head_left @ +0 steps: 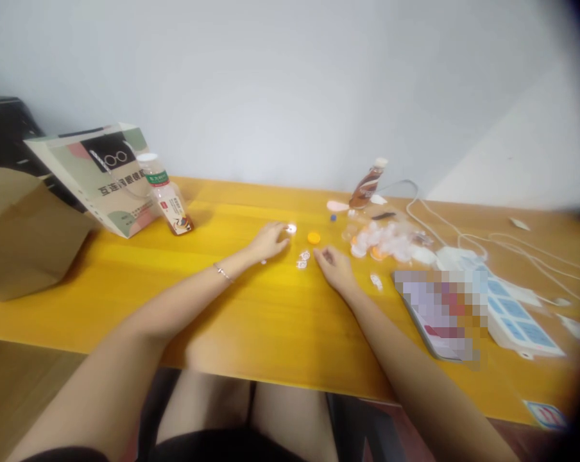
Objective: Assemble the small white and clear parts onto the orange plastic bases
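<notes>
My left hand [269, 241] reaches over the yellow table, fingers stretched forward and thumb apart. Its fingertips touch or nearly touch a small white disc [291, 228]; blur hides which. My right hand [335, 266] is closed, with fingers curled; anything inside them is hidden. An orange bottle cap [314, 238] lies just beyond it, between the hands. Left of my right hand, two small white printed pieces [303, 259] lie close together. Another printed piece [376, 281] is to its right, and a tiny pale bit [264, 262] sits below my left hand.
Clear plastic caps or cups [389, 240] are heaped at right, before a cola bottle [367, 185]. A phone [437, 314] and a power strip [518, 314] with cables lie farther right. At left stand a drink bottle [169, 199], a printed box [102, 179] and a brown bag [30, 237].
</notes>
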A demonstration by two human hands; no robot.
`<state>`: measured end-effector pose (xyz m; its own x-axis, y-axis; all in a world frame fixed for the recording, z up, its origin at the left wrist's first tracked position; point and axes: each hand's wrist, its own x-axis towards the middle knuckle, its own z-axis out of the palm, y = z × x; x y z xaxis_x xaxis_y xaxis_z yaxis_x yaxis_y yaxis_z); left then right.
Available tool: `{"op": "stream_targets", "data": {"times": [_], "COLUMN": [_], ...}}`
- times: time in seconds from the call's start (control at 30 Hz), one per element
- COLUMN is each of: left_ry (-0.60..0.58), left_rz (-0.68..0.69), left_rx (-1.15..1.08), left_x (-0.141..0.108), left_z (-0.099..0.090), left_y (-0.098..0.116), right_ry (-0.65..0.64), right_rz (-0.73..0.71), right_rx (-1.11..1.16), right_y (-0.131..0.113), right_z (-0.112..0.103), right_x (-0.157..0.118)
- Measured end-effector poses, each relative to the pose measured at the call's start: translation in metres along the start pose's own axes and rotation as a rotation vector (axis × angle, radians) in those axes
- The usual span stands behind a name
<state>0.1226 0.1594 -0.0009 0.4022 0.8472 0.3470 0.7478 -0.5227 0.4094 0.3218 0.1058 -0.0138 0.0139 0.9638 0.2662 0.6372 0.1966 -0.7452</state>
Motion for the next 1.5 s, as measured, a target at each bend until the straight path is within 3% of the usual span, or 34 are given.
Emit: {"op": "stream_targets", "data": {"times": [0.13,0.27,0.43,0.53,0.73,0.87,1.0,1.2,1.37,1.5], "left_ry": [-0.022,-0.007,-0.074,-0.178,-0.150,-0.103,-0.200,-0.283,-0.261,-0.100], "left_rz": [-0.033,-0.089,-0.094,-0.041,0.007,0.022,0.186,0.248,0.201,0.057], "left_rx": [0.022,0.019,-0.014,-0.083,-0.082,-0.082,-0.099,-0.124,-0.202,-0.170], "left_x": [0.033,0.046,0.025,0.006,-0.004,-0.014,-0.043,-0.071,-0.057,-0.017], "left_z": [0.016,0.007,-0.032,-0.042,-0.025,-0.027,-0.036,-0.034,-0.038,-0.032], "left_y": [-0.006,-0.020,-0.046,-0.053,-0.042,-0.024,0.001,0.022,0.017,0.000], "right_ry": [-0.001,-0.003,-0.012,-0.012,-0.009,-0.005,-0.010,-0.016,-0.011,-0.010], "right_rz": [0.004,0.012,0.012,0.010,0.018,0.008,0.015,0.016,0.017,0.012], "right_rx": [0.007,0.015,0.017,0.011,0.015,0.027,0.023,0.027,0.021,0.033], "right_y": [0.001,0.001,0.003,0.004,0.004,0.003,0.003,0.003,0.002,0.000], "right_z": [-0.001,-0.003,-0.001,0.000,-0.001,-0.002,-0.002,-0.002,-0.002,-0.003], "right_x": [0.001,0.001,0.002,0.003,0.003,0.002,0.003,0.002,0.002,0.001]}}
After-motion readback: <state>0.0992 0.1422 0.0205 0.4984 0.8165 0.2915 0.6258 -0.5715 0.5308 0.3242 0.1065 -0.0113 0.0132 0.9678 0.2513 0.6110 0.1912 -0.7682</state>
